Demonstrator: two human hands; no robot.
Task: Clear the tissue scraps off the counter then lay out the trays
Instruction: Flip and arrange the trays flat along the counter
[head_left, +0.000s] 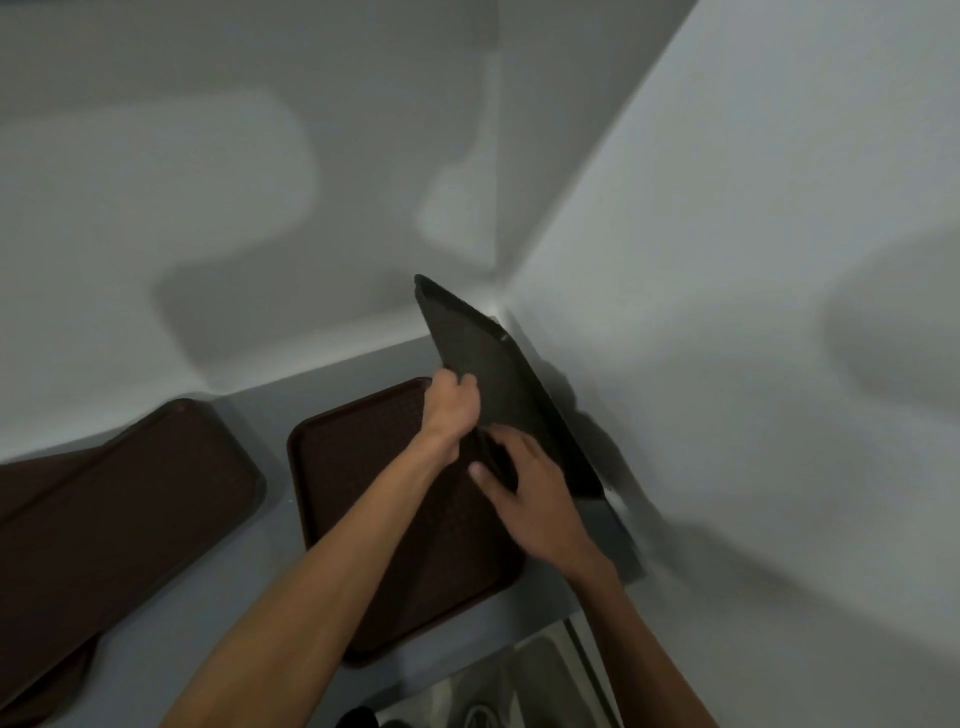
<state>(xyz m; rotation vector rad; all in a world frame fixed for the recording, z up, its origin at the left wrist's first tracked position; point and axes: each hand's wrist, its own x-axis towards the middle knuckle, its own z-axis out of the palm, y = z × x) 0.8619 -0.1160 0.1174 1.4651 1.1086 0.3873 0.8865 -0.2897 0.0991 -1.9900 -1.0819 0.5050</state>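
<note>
Far left: brown trays (119, 514), at least two, overlapped and askew. Flat on the grey counter (322, 392), cut off by the left edge of the frame.

Just right of these, past a narrow strip of bare counter: single brown tray (343, 457). Textured face up, lying flat, long side running away from the viewer, near corner close to the counter's front edge. Both forearms crossing above it.

Centre: left hand (451, 410), fingers wrapped over the left rim of a dark tray (498, 374), knuckles up, a firm hold.

Dark tray itself: raised steeply on edge, not flat. Far corner high in the angle where the two white walls meet, low corner down near the right end of the counter. Standing just beside the right-hand wall (727, 260); touching it or not, impossible to say through the blur and shadow.

Right of centre, lower: right hand (524, 493) at the near end of the same tray. Thumb stretched out to the left, fingers curled round the rim, gripping it. Two hands close together on the one tray, left above right.

Bottom right, below the counter's front edge: part of a steel sink (524, 686), dim and blurred.
</note>
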